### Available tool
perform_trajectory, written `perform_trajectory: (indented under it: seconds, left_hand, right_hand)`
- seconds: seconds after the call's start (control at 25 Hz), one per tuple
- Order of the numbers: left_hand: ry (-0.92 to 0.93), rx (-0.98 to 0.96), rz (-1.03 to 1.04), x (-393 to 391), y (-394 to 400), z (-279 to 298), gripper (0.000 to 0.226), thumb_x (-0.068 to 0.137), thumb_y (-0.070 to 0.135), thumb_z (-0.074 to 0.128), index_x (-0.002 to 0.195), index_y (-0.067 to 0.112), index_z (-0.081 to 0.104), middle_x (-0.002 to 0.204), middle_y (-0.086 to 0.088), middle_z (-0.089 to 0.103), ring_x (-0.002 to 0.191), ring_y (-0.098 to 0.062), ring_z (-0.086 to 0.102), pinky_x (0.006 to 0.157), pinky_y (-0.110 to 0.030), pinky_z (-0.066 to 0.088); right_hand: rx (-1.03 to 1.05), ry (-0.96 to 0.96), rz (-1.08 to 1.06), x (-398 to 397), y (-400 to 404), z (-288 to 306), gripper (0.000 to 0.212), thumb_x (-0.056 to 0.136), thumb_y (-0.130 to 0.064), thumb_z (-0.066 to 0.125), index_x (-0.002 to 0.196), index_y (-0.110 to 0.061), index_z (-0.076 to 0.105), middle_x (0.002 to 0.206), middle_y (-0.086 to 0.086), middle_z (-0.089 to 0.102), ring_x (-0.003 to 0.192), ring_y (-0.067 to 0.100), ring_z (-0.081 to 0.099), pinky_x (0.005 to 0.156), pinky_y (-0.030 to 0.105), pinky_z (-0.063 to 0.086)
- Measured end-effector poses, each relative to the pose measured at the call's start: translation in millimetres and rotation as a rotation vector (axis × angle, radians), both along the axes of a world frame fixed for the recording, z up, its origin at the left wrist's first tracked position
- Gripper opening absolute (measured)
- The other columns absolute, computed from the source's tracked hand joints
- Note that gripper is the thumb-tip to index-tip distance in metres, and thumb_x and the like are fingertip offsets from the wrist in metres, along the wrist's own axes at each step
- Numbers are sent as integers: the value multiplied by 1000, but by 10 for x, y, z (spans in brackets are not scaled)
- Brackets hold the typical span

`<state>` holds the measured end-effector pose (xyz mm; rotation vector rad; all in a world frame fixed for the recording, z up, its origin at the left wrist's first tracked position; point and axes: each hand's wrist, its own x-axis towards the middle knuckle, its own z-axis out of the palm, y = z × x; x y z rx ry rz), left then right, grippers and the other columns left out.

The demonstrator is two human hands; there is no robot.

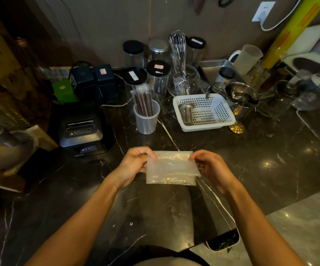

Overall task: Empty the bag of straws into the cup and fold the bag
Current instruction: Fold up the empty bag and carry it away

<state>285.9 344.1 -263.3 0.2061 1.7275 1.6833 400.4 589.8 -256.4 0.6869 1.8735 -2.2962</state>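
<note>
Left hand: gripped the left edge of the bag, thumb on top, fingers curled behind the plastic and mostly hidden.
Right hand: pinched the right edge of the bag at its upper corner; fingertips partly hidden behind the plastic.
Bag: clear plastic, empty, stretched flat between both hands and held above the worktop; looked doubled over, with a second layer edge showing along the bottom; exact number of folds hard to tell through the see-through film.
Cup: translucent, upright, beyond the hands and a little toward the left hand, well apart from both.
Straws: dark, wrapped in clear sleeves, standing bundled in the cup; lower ends blurred by the cup wall, count unclear.
Worktop: dark marble with pale veins; near edge cut off by the frame bottom.
Basket: white, perforated, beyond the right hand, holding a small metal strainer on its side.
Printer: black receipt unit, beyond and left of the left hand; label text too small to read.
Jars: clear, black-lidded, behind the cup; contents not discernible.
Whisk: upright in a glass vessel behind the basket; handle hidden.
Far right clutter: metal bowls and an appliance, dim and cut off by the frame edge.
</note>
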Motion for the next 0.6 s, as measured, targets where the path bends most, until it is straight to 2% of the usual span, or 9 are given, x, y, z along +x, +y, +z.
perform_trajectory:
  seconds: [0.04,0.12,0.16,0.24,0.32,0.4,0.44,0.52,0.6]
  left_hand:
    - [36,-18,-9,5,17,2,50,102,-6,49,66,19,75,98,-3,73,97,-23,74,72,-34,65]
    - [95,-42,-16,13,57,8,49,101,-6,49,67,18,74,101,-5,72,101,-25,73,70,-30,65]
    - [113,-48,-11,17,83,13,48,101,-6,49,68,18,74,103,-6,71,103,-28,73,68,-28,64]
    - [130,-56,0,35,114,17,46,101,-6,50,74,20,76,109,-5,70,109,-31,70,68,-27,63]
    - [94,-16,-18,45,125,-4,37,103,1,50,101,24,78,118,-2,70,113,-30,70,76,-32,64]
    - [-84,104,-29,58,141,-25,35,106,14,49,134,29,63,125,-2,71,113,-28,72,85,-42,63]
    - [-204,144,-40,75,172,-36,34,107,22,48,139,29,58,127,-3,70,112,-28,73,88,-45,62]
    - [-315,84,-95,121,244,-58,28,105,35,51,130,29,61,127,-6,71,109,-26,74,87,-43,62]
    - [-276,-52,-259,214,331,-129,25,101,34,59,125,28,64,124,-7,73,106,-25,75,86,-40,62]
  right_hand:
    - [-6,-17,-35,13,-16,-7,17,100,-22,61,106,-16,76,116,17,68,103,33,63,86,43,56]
    - [29,-101,-68,50,-46,-8,41,89,-39,73,127,-24,66,126,12,66,106,29,70,87,44,61]
    - [63,-157,-35,81,-59,2,51,85,-43,75,130,-22,63,123,9,67,101,24,73,80,40,61]
    - [106,-203,60,177,-116,34,48,88,-41,73,122,-8,68,102,5,75,75,11,73,65,30,51]
    - [124,-211,40,278,-174,26,39,94,-31,72,115,2,70,87,3,76,59,6,67,58,26,41]
    - [135,-191,-61,363,-193,-11,31,95,-25,72,110,2,70,81,2,73,53,7,61,53,24,36]
    - [143,-181,-116,434,-198,-31,28,95,-25,73,108,0,71,78,2,71,53,7,57,50,22,36]
    - [154,-163,-194,536,-216,-45,33,94,-23,74,108,7,67,75,5,66,51,9,50,46,22,33]
    - [157,-136,-275,687,-219,-58,32,95,-19,73,107,10,65,69,5,63,47,11,45,45,25,31]
